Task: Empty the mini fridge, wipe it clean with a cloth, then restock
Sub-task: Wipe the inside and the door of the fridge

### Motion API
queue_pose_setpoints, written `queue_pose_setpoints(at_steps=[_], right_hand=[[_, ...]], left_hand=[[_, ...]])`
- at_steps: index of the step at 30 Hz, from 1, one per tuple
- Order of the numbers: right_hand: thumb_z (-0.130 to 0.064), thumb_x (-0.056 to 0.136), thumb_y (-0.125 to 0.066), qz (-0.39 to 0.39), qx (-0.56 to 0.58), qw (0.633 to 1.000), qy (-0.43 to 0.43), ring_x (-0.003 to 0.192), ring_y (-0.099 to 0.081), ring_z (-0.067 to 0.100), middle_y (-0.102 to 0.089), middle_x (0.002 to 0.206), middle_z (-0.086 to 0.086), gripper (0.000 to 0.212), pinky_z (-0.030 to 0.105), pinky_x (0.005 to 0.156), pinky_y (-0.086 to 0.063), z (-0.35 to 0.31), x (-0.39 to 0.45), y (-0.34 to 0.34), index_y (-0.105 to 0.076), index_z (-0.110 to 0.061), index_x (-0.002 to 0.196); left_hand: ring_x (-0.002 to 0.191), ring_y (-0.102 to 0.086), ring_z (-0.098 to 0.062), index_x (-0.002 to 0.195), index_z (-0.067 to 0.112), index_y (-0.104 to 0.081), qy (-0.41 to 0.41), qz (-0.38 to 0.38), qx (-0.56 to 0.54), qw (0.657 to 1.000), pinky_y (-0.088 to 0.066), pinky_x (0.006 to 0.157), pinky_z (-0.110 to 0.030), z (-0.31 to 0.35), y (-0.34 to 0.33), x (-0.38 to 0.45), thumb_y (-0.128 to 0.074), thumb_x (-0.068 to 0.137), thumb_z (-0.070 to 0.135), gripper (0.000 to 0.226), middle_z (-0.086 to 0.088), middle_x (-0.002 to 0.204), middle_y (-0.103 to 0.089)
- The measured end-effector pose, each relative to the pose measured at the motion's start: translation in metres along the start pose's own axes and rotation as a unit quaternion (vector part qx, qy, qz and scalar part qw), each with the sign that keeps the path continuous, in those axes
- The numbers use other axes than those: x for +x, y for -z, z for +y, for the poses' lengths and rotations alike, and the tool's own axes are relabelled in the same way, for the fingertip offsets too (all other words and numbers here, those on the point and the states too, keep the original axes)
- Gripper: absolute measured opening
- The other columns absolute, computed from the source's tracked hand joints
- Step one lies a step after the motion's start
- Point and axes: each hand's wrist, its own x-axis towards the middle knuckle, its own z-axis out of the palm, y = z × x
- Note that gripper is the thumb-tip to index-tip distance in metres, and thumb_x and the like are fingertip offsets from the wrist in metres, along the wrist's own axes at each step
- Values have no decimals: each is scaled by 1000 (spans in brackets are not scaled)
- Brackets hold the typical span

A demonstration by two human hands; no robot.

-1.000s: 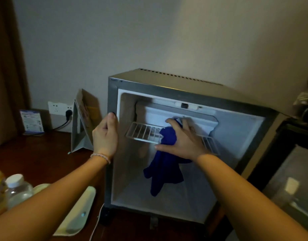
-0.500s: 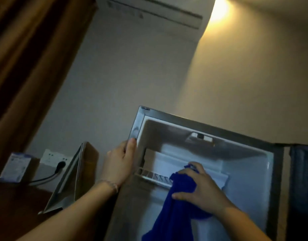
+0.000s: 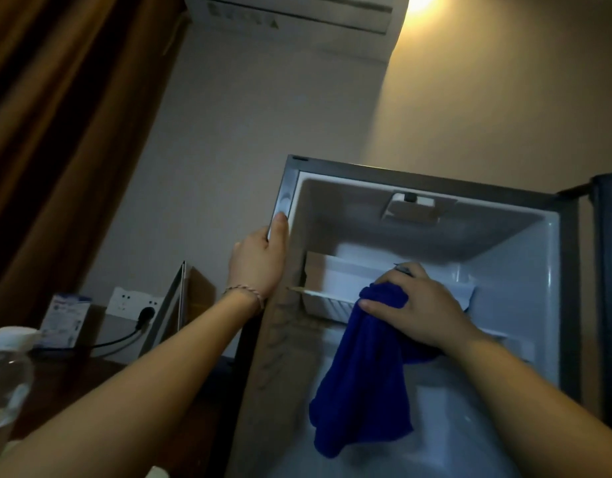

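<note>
The left hand curls its grip around the fridge frame's smooth metal edge at 9 o'clock. The right hand pinches the soft blue cloth against the white plastic shelf; the cloth hangs in limp folds toward 6 o'clock.

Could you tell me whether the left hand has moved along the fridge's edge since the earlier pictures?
No. The left hand grips the left front edge of the mini fridge near its top corner, as before; only the camera has tilted upward.

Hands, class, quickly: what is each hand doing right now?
Left hand: grips the front left edge of the mini fridge.
Right hand: presses the blue cloth against the shelf, fingers curled over it.
</note>
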Motion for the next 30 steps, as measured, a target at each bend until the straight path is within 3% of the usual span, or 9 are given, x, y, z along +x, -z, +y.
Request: queue_pose_setpoints(at_steps=[4, 8, 15, 18, 22, 30], right_hand=[[-91, 69, -43, 9, -14, 1000, -9, 124, -48, 27, -36, 139, -15, 67, 45, 99, -45, -4, -4, -1, -58, -46, 115], [-77, 82, -55, -1, -14, 1000, -7, 126, -46, 30, -34, 142, -14, 47, 45, 98, -44, -7, -4, 1, -59, -44, 115], [-59, 88, -65, 30, 38, 999, 12, 126, -47, 23, -39, 137, -17, 22, 44, 99, -43, -10, 13, -1, -68, -39, 95], [-50, 89, -69, 44, 18, 998, 51, 122, -49, 24, -40, 136, -13, 15, 42, 100, -43, -23, 37, 1, -70, -35, 92], [-47, 87, -72, 67, 53, 993, 77, 122, -49, 25, -40, 137, -9, 16, 43, 104, -42, -39, 67, -6, -69, -33, 95], [-48, 90, -69, 43, 97, 988, 116, 122, -47, 17, -36, 134, -9, 29, 41, 104, -44, -32, 99, -32, -68, -32, 115]], left_hand=[[47, -39, -15, 55, 19, -40, 1, -8, -4, 1000, -28, 52, -30, -3, -1, 0, -26, 103, 57, 63, 1, 50, -41], [42, -35, -12, 54, 19, -40, -5, -13, 2, 1000, -26, 50, -27, -2, 0, -1, -26, 103, 55, 62, 3, 47, -39], [42, -36, -13, 54, 18, -41, -10, -13, -9, 1000, -29, 51, -28, -5, 0, 0, -27, 102, 56, 63, 2, 47, -39], [37, -34, -5, 56, 18, -43, -3, -27, -25, 999, -31, 49, -25, -7, 0, 1, -27, 101, 57, 61, 4, 47, -39], [33, -36, -3, 59, 18, -45, 6, -33, -35, 999, -31, 46, -23, -7, -1, 1, -28, 101, 57, 59, 5, 48, -40], [33, -37, -5, 58, 17, -45, -17, -33, -45, 998, -31, 46, -24, -9, 0, 3, -27, 100, 55, 59, 4, 46, -39]])
